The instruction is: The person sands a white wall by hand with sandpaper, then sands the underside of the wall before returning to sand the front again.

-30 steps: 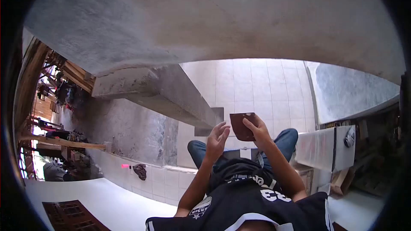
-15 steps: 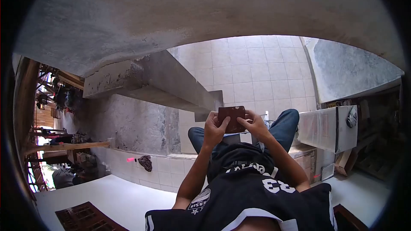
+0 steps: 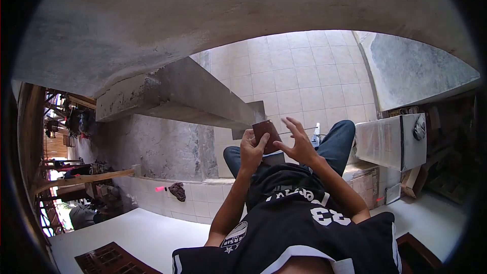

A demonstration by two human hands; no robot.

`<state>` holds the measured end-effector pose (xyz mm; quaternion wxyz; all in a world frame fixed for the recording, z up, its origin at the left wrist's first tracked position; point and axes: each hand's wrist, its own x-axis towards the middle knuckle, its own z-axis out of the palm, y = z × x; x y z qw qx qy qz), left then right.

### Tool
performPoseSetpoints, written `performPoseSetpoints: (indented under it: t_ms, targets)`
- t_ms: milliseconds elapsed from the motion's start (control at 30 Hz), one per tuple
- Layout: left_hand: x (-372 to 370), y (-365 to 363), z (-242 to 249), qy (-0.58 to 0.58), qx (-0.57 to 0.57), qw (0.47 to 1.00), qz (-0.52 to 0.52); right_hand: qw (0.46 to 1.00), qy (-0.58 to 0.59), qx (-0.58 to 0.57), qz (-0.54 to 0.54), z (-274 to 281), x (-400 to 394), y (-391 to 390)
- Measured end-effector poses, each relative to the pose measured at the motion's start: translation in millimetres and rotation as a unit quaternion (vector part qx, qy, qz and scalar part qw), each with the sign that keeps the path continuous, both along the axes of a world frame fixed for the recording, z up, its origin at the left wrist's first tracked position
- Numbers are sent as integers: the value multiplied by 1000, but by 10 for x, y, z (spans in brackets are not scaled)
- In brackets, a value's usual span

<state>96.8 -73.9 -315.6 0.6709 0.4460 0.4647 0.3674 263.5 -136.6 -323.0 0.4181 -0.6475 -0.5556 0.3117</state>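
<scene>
In the head view, a flat brown wallet (image 3: 267,134) is held up above my lap, tilted. My left hand (image 3: 251,152) grips its left side, thumb pressed on the near face and fingers behind. My right hand (image 3: 300,144) is apart from it on the right, fingers spread, with nothing in them. Below the wallet, between my legs, a dark flat thing (image 3: 274,159) shows in part. A small white object (image 3: 316,133), too small to name, is beside my right knee.
A grey concrete pillar (image 3: 203,96) slants in from the left. The tiled floor (image 3: 299,78) stretches ahead. To the right stands a white plastic-wrapped box (image 3: 380,142). A pink item (image 3: 161,189) and a crumpled dark cloth (image 3: 177,191) lie on the tiled ledge at left.
My right hand has let go of the wallet and opened to its right. The wallet has turned and shifted slightly left and up in my left hand.
</scene>
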Motion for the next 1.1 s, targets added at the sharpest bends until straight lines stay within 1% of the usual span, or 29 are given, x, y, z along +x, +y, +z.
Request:
performPoseSetpoints:
  t_ms: [33,67,233,367,467,567,600,633,700,733,800,867,1000,1100]
  targets:
    - [-11,9,-1,-7,-12,1000,2,998,-50,16,20,-36,-3,-23]
    - [-21,14,0,-19,-26,999,0,999,-48,4,11,3,-34,-47]
    - [-3,0,56,-100,-94,990,-18,998,42,-37,6,27,-118,-90]
    - [-34,-16,59,-108,-113,985,-68,995,94,-38,13,19,-101,-79]
    - [-78,-24,8,-92,-91,987,-91,968,240,-71,-7,-56,-81,-76]
    - [-161,-13,-40,-70,-59,988,-124,895,418,-158,-5,-56,7,-44]
    - [-178,-8,-18,-57,-49,988,-132,884,441,-159,3,-21,31,-23]
    - [-181,-8,9,-44,-39,988,-141,901,405,-152,7,-43,48,-21]
    - [-101,-27,222,-45,-47,989,-131,933,333,-139,12,-88,79,-27]
    - [-68,-31,285,-46,-51,990,-126,946,292,-144,-1,-85,91,-28]
    - [-69,-13,184,-36,-37,988,-143,966,209,-153,-26,-20,106,-13]
    - [-48,-17,158,-21,-26,989,-144,983,142,-104,-45,-27,81,-8]
    - [40,-68,180,18,-3,993,-114,995,39,-20,-86,2,-6,-6]
    - [72,-121,104,53,26,994,-89,994,-9,24,-108,-11,-113,-23]
